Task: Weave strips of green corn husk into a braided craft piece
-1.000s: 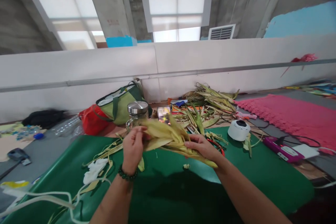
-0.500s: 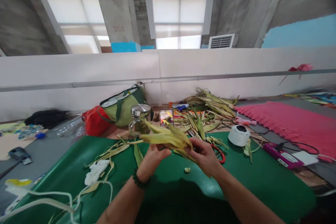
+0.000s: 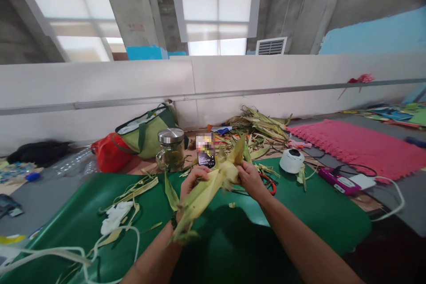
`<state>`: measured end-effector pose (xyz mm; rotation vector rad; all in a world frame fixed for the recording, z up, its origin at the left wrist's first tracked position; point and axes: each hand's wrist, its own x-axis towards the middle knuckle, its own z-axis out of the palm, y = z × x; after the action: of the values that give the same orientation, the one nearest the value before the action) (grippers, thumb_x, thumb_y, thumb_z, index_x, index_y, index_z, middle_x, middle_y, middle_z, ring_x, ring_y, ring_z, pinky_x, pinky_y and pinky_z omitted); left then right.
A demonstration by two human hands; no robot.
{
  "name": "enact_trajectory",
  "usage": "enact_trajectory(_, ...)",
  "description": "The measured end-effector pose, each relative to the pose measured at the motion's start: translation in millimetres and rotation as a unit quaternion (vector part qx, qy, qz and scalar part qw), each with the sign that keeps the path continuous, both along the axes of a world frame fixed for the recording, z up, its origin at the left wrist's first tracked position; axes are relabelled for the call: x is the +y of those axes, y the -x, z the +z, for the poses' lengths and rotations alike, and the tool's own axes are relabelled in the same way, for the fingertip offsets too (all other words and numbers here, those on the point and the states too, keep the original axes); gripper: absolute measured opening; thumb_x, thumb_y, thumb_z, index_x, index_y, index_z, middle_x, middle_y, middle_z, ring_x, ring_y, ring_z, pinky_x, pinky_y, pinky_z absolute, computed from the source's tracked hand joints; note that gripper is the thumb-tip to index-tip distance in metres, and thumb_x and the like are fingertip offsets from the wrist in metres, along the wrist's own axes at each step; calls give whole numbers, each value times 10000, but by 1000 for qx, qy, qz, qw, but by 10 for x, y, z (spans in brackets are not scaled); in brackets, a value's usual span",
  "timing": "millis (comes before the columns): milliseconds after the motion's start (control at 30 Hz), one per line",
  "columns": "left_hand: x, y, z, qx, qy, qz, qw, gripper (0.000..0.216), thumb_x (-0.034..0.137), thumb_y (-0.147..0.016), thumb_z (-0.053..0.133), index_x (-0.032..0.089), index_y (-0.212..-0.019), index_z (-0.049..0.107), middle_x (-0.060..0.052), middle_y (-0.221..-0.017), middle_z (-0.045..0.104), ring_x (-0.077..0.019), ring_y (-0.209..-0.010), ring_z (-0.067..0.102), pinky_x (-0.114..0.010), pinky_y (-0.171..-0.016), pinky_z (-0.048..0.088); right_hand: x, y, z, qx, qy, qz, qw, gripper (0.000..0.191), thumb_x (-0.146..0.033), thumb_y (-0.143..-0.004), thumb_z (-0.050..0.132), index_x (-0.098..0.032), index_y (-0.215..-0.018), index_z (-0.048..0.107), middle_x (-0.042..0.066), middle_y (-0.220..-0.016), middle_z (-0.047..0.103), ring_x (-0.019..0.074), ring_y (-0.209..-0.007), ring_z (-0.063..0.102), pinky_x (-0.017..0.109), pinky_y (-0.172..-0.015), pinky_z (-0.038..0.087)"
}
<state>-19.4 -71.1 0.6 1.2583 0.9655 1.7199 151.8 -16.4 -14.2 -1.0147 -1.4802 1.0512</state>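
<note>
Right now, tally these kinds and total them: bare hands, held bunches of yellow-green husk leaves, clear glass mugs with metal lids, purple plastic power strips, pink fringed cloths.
Bare hands, left hand and right hand: 2
Held bunch of yellow-green husk leaves: 1
Clear glass mug with metal lid: 1
Purple plastic power strip: 1
Pink fringed cloth: 1
Total: 6

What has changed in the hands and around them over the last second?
The husks swung from lying roughly level to slanting, their loose ends now down toward the person at lower left. The left hand is now partly behind them, its grip hidden. More of the phone shows. The right hand still holds the husks; the jar and tissue stayed put.
</note>
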Motion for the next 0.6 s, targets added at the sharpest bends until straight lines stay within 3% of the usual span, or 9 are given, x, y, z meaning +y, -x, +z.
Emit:
enact_trajectory(67,-5,24,-12,-37,-32,-58,997,450,497,-379,834,178,-583,591,-52,-831,621,-209,-728,584,-302,-630,490,15,23,-8,95,69,28,993,245,-424,-694,535,-180,-691,512,-17,-588,490,113,-525,415,231,-479,339)
enact_trajectory(133,-2,80,17,-78,-51,-132,987,417,474,-455,823,179,-604,569,-37,-847,593,-170,-693,570,-259,-584,469,-10,34,0,139,87,27,986,265,-443,-689,546,-179,-683,512,-22,-560,472,108,-503,405,233,-479,341)
enact_trajectory(233,2,238,113,-20,-19,-257,966,353,386,-484,844,167,-591,589,-52,-850,605,-191,-770,607,-278,-673,491,-48,-9,38,84,-16,-46,995,282,-439,-716,544,-183,-611,489,-24,-549,439,103,-516,375,228,-488,312)
enact_trajectory(300,5,369,164,88,52,-319,942,267,290,-588,805,166,-796,692,-107,-916,651,-234,-873,630,-329,-761,498,-47,-68,73,0,-89,-59,994,314,-424,-755,536,-182,-564,471,-25,-548,415,102,-532,356,226,-489,283)
enact_trajectory(367,20,488,176,113,111,-328,931,350,245,-613,776,162,-948,712,-145,-973,679,-267,-894,650,-372,-766,511,-34,-127,110,-68,-119,-24,990,348,-422,-801,511,-178,-554,479,-28,-536,393,100,-528,347,225,-481,265)
enact_trajectory(400,34,535,170,81,111,-295,946,311,253,-616,764,167,-912,725,-143,-963,694,-274,-890,660,-378,-760,516,-29,-151,127,-92,-127,-4,988,364,-423,-825,491,-177,-557,490,-30,-526,386,100,-519,346,225,-475,261)
enact_trajectory(467,74,588,154,37,121,-300,945,215,262,-581,748,161,-771,742,-133,-848,720,-297,-820,684,-365,-648,533,-30,-189,156,-132,-162,6,978,374,-401,-864,455,-174,-575,527,-24,-525,417,106,-519,382,227,-480,287)
enact_trajectory(533,109,570,155,21,144,-284,948,109,237,-637,670,167,-691,734,-114,-755,723,-290,-775,697,-320,-550,518,-52,-211,176,-171,-235,-19,957,343,-343,-892,423,-174,-651,599,6,-602,534,130,-590,483,238,-547,370)
enact_trajectory(600,117,472,170,61,186,-225,955,204,208,-753,541,161,-767,739,-124,-822,725,-268,-795,698,-329,-569,531,-97,-210,182,-213,-328,-61,918,293,-286,-905,410,-187,-802,666,51,-782,643,168,-747,564,278,-677,437)
